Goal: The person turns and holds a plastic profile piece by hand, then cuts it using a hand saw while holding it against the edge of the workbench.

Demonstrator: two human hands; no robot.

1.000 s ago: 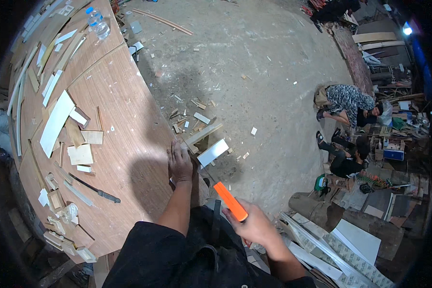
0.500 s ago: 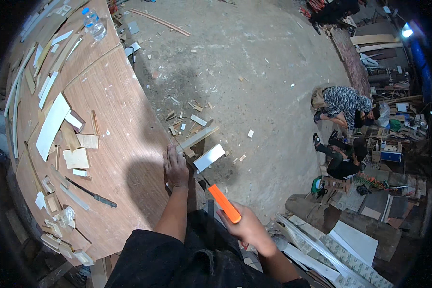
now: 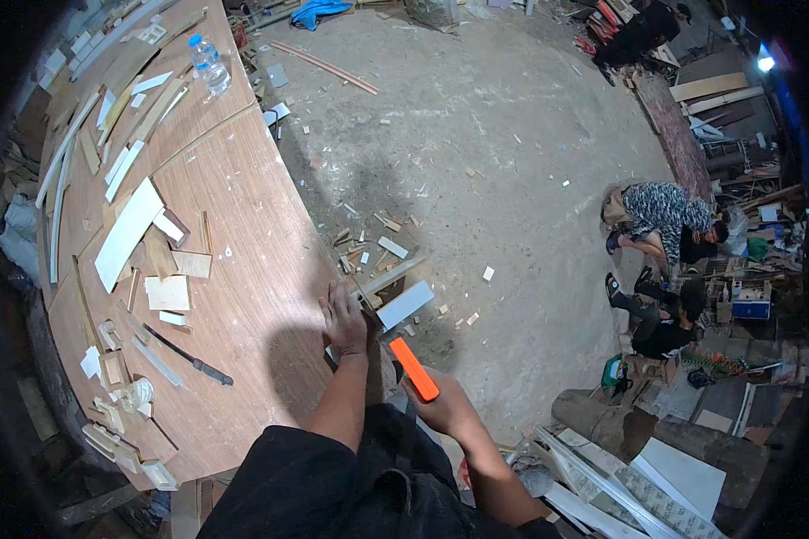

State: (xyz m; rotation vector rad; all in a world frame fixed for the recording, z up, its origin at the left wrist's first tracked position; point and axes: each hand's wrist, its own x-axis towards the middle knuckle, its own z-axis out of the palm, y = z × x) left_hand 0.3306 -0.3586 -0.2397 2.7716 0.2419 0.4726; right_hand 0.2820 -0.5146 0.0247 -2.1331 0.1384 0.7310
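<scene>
My left hand [image 3: 343, 321] lies flat at the right edge of the wood-topped table [image 3: 270, 269], fingers stretched forward and slightly apart. Just past its fingertips, a pale wooden strip [image 3: 394, 277] and a light grey-white board [image 3: 405, 305] show beyond the table edge. How far they run under the hand is hidden. Closed around a tool with a bright orange handle [image 3: 413, 368], my right hand [image 3: 443, 402] is close in front of my body, right of the table edge. The tool's working end is too hidden to make out.
On the table lie a black-handled long blade [image 3: 189, 355], a curved white panel [image 3: 128, 235], a water bottle [image 3: 210, 67] and several offcuts. Wood scraps [image 3: 368, 242] litter the concrete floor. Two people sit or crouch at right; stacked panels [image 3: 638, 485] stand at lower right.
The whole view has shifted, so the table and floor appear farther right and lower. My right hand and the orange handle have moved slightly forward and leftward relative to the table; my left hand stays at the edge.
</scene>
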